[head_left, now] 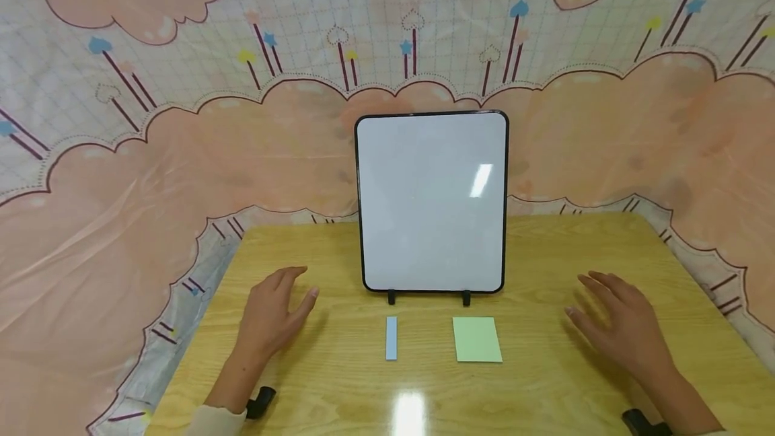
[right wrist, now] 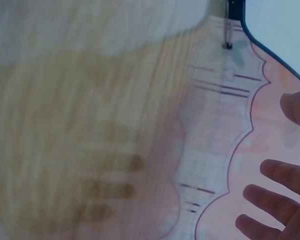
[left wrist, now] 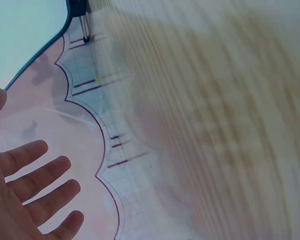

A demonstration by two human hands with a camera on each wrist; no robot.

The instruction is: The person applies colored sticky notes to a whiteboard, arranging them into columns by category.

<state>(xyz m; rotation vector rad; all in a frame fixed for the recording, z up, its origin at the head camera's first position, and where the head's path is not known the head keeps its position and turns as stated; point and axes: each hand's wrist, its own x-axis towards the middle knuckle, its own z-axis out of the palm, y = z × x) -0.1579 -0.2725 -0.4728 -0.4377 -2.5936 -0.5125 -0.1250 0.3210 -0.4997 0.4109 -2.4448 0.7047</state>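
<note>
Two relaxed hands (head_left: 269, 313) (head_left: 625, 325) above the table (head_left: 545, 254)

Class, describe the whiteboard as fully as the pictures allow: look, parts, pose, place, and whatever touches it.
The whiteboard is a rounded rectangle, taller than wide, with a glossy, blank white face and a thin black rim. A bright reflection shows on its right side. It stands roughly upright on the wood-look table, two small black supports showing at its lower edge. Neither the left hand nor the right hand touches it.
</note>
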